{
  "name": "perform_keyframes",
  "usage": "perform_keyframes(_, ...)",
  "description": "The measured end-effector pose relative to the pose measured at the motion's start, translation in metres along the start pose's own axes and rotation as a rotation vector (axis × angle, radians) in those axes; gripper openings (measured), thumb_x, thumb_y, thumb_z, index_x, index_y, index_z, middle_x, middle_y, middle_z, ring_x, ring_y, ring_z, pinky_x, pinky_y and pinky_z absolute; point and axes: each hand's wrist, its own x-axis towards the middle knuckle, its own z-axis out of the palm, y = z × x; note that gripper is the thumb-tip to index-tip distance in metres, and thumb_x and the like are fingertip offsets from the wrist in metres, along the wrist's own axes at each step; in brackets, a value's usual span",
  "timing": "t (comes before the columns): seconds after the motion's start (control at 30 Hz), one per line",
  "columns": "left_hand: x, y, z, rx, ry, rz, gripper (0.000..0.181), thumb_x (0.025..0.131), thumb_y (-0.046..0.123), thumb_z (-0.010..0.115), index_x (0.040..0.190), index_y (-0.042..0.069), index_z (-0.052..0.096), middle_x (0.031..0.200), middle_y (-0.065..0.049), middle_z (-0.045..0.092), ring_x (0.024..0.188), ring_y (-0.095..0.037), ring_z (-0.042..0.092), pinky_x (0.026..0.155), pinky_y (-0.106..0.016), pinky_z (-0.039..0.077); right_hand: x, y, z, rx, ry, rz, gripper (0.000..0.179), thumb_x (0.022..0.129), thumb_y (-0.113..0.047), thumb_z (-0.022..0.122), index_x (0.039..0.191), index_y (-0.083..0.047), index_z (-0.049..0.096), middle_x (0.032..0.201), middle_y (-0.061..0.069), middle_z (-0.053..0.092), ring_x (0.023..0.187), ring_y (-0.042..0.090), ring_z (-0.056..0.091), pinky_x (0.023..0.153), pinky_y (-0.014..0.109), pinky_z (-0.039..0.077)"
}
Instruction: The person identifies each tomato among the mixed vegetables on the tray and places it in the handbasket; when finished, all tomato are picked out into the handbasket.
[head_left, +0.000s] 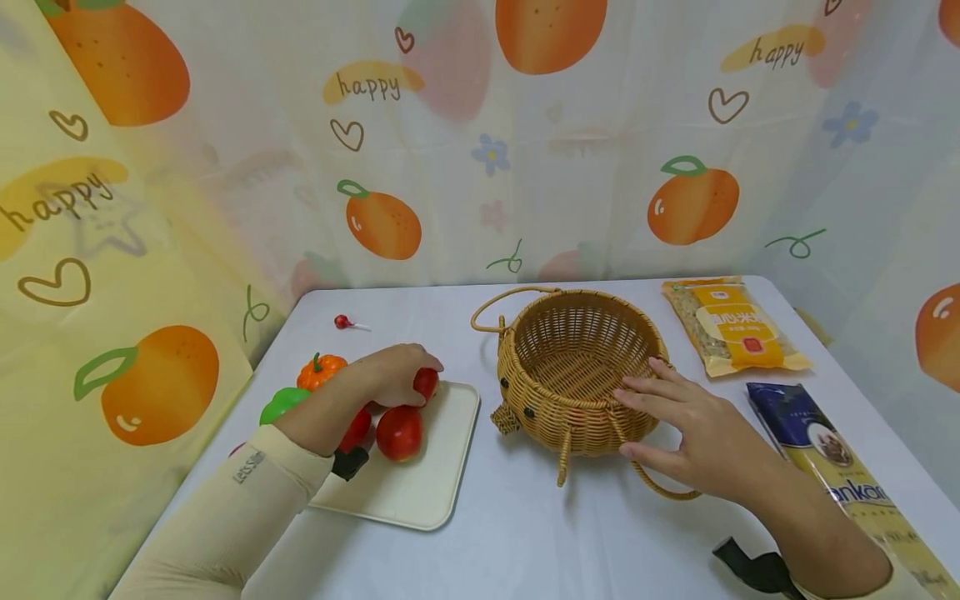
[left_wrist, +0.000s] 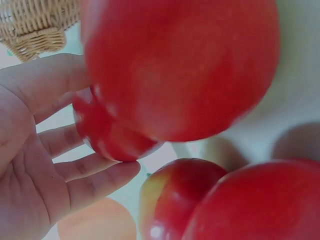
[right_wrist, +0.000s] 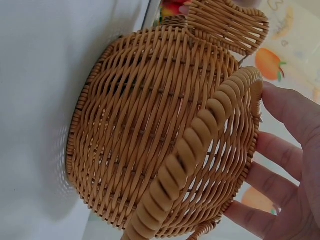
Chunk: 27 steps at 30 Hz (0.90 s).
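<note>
In the head view my left hand reaches over the cream tray and grips a round red apple at its upper edge. Its fingers curl round that apple in the left wrist view, where a larger red fruit partly covers it. Another red apple lies on the tray just below the hand, with more red fruit beside it, partly hidden by the forearm. My right hand rests its nearly straight fingers on the near right rim of a wicker basket with an animal face.
An orange pumpkin and a green pepper-like piece sit left of the left forearm. A red lollipop lies behind them. Right of the basket lie a yellow grain bag and a blue-and-gold packet. The basket's handles stick out sideways.
</note>
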Motion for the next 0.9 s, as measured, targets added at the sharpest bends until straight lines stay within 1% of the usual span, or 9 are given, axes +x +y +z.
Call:
perform_keyframes(0.1, -0.003, 0.001, -0.004, -0.024, 0.008, -0.012, 0.056, 0.087, 0.018, 0.082, 0.140, 0.020, 0.063, 0.130, -0.006, 0.062, 0.114, -0.027, 0.057, 0.085, -0.042, 0.060, 0.000, 0.000, 0.000, 0.001, -0.011, 0.010, 0.059, 0.084, -0.046, 0.082, 0.136, -0.022, 0.068, 0.141, 0.001, 0.064, 0.145, 0.036, 0.044, 0.106, 0.064, 0.044)
perform_keyframes(0.27, -0.012, 0.006, -0.018, -0.030, 0.039, 0.017, 0.056, 0.087, 0.017, 0.081, 0.140, 0.019, 0.063, 0.132, -0.007, 0.061, 0.116, -0.028, 0.058, 0.087, -0.041, 0.060, 0.000, -0.001, -0.001, 0.001, -0.021, 0.019, 0.059, 0.084, -0.047, 0.082, 0.136, -0.022, 0.068, 0.142, 0.001, 0.064, 0.144, 0.038, 0.044, 0.107, 0.064, 0.044)
perform_keyframes(0.43, -0.019, 0.013, -0.031, -0.052, 0.067, 0.058, 0.054, 0.089, 0.016, 0.079, 0.140, 0.019, 0.062, 0.134, -0.007, 0.060, 0.118, -0.028, 0.057, 0.090, -0.040, 0.059, 0.000, -0.001, 0.000, 0.004, -0.010, 0.018, 0.059, 0.084, -0.047, 0.082, 0.136, -0.023, 0.068, 0.141, 0.001, 0.065, 0.144, 0.039, 0.045, 0.106, 0.064, 0.045)
perform_keyframes(0.57, -0.023, 0.020, -0.041, -0.058, 0.094, 0.119, 0.053, 0.090, 0.015, 0.077, 0.141, 0.016, 0.062, 0.136, -0.008, 0.060, 0.119, -0.028, 0.058, 0.093, -0.040, 0.058, 0.000, 0.000, 0.001, 0.005, 0.018, -0.003, 0.058, 0.083, -0.045, 0.084, 0.134, -0.023, 0.069, 0.140, 0.001, 0.065, 0.143, 0.039, 0.046, 0.103, 0.065, 0.046)
perform_keyframes(0.63, -0.024, 0.024, -0.046, -0.050, 0.098, 0.136, 0.053, 0.090, 0.017, 0.077, 0.141, 0.016, 0.062, 0.136, -0.008, 0.060, 0.119, -0.027, 0.057, 0.093, -0.039, 0.058, 0.000, 0.000, 0.001, 0.005, 0.021, -0.008, 0.058, 0.083, -0.045, 0.084, 0.134, -0.023, 0.069, 0.140, 0.001, 0.066, 0.142, 0.039, 0.046, 0.103, 0.065, 0.046)
perform_keyframes(0.8, -0.026, 0.036, -0.061, -0.023, 0.107, 0.160, 0.055, 0.090, 0.020, 0.078, 0.142, 0.019, 0.060, 0.136, -0.005, 0.060, 0.120, -0.025, 0.056, 0.091, -0.037, 0.059, -0.001, -0.001, 0.001, 0.009, 0.008, 0.006, 0.058, 0.084, -0.045, 0.083, 0.135, -0.023, 0.069, 0.140, 0.002, 0.065, 0.143, 0.038, 0.045, 0.104, 0.065, 0.045)
perform_keyframes(0.9, -0.029, 0.044, -0.070, -0.024, 0.126, 0.197, 0.055, 0.091, 0.020, 0.077, 0.143, 0.020, 0.060, 0.137, -0.004, 0.059, 0.120, -0.025, 0.056, 0.091, -0.037, 0.058, 0.000, -0.001, 0.000, 0.014, 0.000, 0.019, 0.058, 0.084, -0.045, 0.083, 0.135, -0.023, 0.069, 0.141, 0.001, 0.065, 0.144, 0.039, 0.044, 0.105, 0.065, 0.045)
